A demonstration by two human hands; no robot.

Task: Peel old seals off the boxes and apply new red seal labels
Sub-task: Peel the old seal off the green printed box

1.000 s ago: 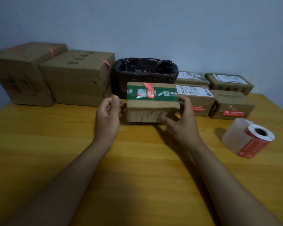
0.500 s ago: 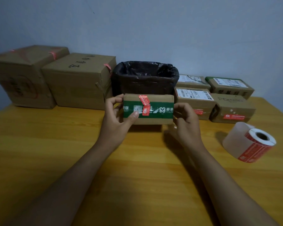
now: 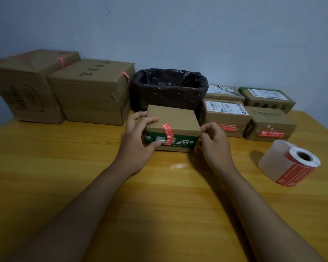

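The box (image 3: 172, 127) sits on the worktop (image 3: 159, 205) before the bin (image 3: 169, 87), left hand (image 3: 138, 140) gripping it, right hand (image 3: 214, 142) curled at its corner, apparently holding nothing. Its old seal (image 3: 168, 134) is unpeeled; the roll (image 3: 290, 165) waits, so most work looks undone.

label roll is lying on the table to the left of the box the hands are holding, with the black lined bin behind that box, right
Not quite. The head view shows the label roll lying on the table to the right of the box, not the left. The rest holds: the left hand and right hand hold that box, and the black lined bin stands behind it.
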